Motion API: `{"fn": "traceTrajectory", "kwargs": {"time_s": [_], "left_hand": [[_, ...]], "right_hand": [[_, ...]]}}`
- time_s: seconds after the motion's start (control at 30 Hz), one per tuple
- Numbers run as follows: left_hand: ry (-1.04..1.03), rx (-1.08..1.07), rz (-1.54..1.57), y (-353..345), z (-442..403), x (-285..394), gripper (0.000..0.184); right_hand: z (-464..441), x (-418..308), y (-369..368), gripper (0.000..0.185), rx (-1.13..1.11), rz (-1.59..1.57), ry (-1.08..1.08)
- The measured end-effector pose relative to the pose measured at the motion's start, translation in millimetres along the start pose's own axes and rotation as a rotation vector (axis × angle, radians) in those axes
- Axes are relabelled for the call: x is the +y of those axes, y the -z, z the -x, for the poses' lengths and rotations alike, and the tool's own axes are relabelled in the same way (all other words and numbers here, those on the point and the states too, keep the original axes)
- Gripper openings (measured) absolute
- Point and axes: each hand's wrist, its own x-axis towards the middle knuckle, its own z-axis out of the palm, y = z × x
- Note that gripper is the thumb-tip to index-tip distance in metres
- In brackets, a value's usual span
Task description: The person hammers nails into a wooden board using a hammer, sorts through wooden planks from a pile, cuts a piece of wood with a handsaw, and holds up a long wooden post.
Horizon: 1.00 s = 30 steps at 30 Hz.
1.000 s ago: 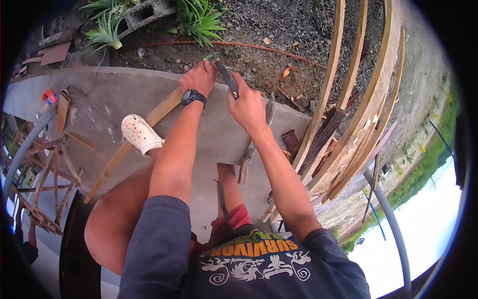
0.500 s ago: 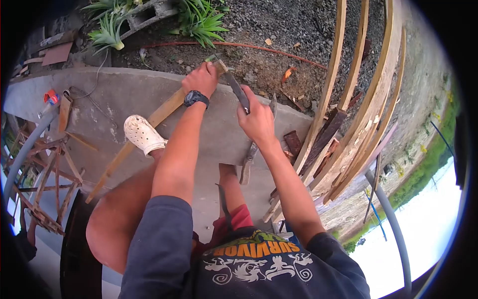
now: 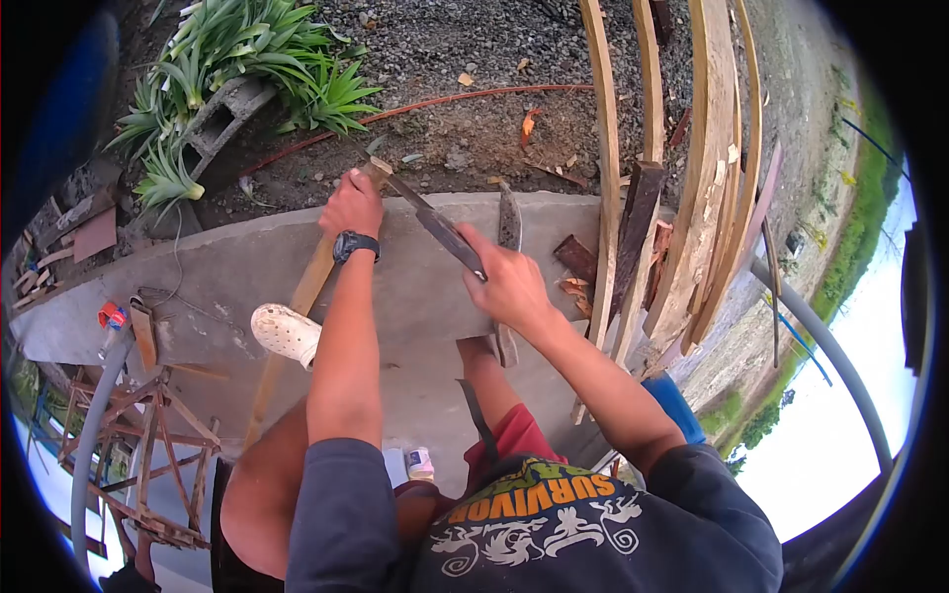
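Observation:
My left hand (image 3: pixel 353 206), with a dark watch on the wrist, is closed around a long wooden strip (image 3: pixel 312 279) near its far end. My right hand (image 3: pixel 506 277) grips a long, narrow, dark-handled blade (image 3: pixel 425 212). The blade crosses the strip's end just beyond my left fingers; whether it has teeth I cannot tell. My foot in a white perforated clog (image 3: pixel 285 334) rests over the strip lower down. A bolo-like knife with a wooden handle (image 3: pixel 508 222) lies on the concrete beside my right hand.
Several long timber pieces (image 3: pixel 704 168) lean at the right, with dark wood scraps (image 3: pixel 575 257) by them. Beyond the concrete ledge (image 3: pixel 227 245) are gravel, a hollow block (image 3: pixel 225 121) and spiky plants (image 3: pixel 163 183). A wooden trestle (image 3: pixel 148 455) stands at the left.
The view has shifted, so the plants and trestle show more fully. My right hand has drawn back from the strip's end, and more of the blade shows. Both hands keep their hold.

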Motion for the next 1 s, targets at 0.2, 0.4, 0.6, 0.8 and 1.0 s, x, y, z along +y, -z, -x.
{"fn": "traceTrajectory", "kwargs": {"time_s": [0.2,0.4,0.6,0.8,1.0], "left_hand": [[0.006,-0.067,-0.007,6,1,4,0.051],[0.018,-0.026,0.013,5,0,1,0.052],[0.027,-0.050,0.003,10,1,7,0.052],[0.031,-0.061,0.018,7,0,4,0.052],[-0.012,0.046,-0.027,-4,-1,-2,0.047]], "right_hand": [[-22,-7,-21,0.065,0.031,-0.003,0.013],[107,-4,72,0.069,-0.039,-0.029,-0.040],[-61,-8,-29,0.060,0.014,-0.015,0.023],[33,-5,20,0.067,0.004,-0.033,-0.027],[68,1,43,0.064,-0.003,-0.019,-0.051]]}}
